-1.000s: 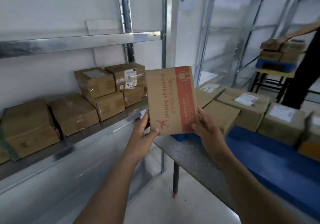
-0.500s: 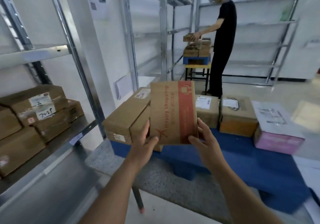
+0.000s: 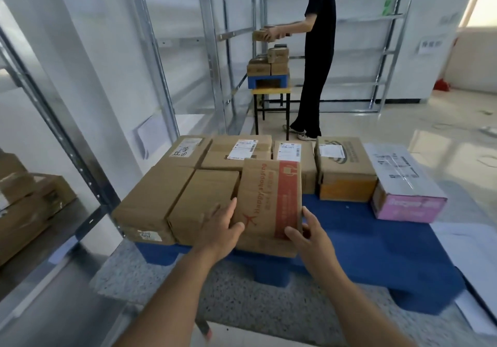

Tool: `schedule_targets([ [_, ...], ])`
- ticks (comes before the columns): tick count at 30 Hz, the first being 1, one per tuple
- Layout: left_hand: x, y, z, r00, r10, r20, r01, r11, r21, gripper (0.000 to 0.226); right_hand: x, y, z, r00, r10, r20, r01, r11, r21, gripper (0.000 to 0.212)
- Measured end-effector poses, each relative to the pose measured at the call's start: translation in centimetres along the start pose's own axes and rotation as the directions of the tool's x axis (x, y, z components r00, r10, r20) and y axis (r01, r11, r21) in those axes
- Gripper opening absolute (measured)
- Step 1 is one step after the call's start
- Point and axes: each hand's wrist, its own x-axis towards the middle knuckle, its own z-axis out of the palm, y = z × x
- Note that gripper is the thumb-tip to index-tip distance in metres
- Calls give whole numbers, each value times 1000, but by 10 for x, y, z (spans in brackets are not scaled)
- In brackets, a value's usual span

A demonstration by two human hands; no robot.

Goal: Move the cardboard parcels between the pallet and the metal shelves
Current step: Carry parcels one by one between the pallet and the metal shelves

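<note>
Both hands are on the same parcel: the left hand [image 3: 224, 221] wraps its thumb over the near left corner, the right hand [image 3: 301, 232] pinches the lower right edge. Between them the "Happy shopping" parcel [image 3: 269, 198], brown with a red band, is at the front of the blue pallet [image 3: 376, 244], just beside a plain brown box [image 3: 201, 201]. I cannot tell whether its underside is touching the pallet, so I would call this placement nearly finished, not finished.

Around it, at least 7 more parcels sit on the pallet: 2 brown ones to the left, 3 labelled ones along the back row [image 3: 242, 149], an orange-fronted box [image 3: 345, 169] and a pink-fronted box [image 3: 406, 185] to the right. On the metal shelf [image 3: 88, 185] at the left, a few brown parcels [image 3: 29, 201] remain, so there is more to move, I would say.
</note>
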Motion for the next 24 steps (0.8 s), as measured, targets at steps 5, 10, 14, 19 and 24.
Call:
schedule_targets([
  [5,20,-16,8,998,5,56,-13,989,147,58,13,13,11,997,80,-5,-80,995,-51,67],
  [10,30,-26,17,1000,5,29,-15,939,345,52,25,19,25,994,112,-16,-113,981,-155,68],
  [14,34,-30,15,999,9,33,-22,919,395,54,32,19,32,994,95,-59,-105,970,-218,61],
  [19,36,-34,8,997,48,60,-69,898,434,60,43,14,35,991,76,-108,-101,962,-253,55],
  [24,38,-34,8,997,64,49,-78,899,431,57,49,12,37,993,43,-113,-75,950,-303,38],
])
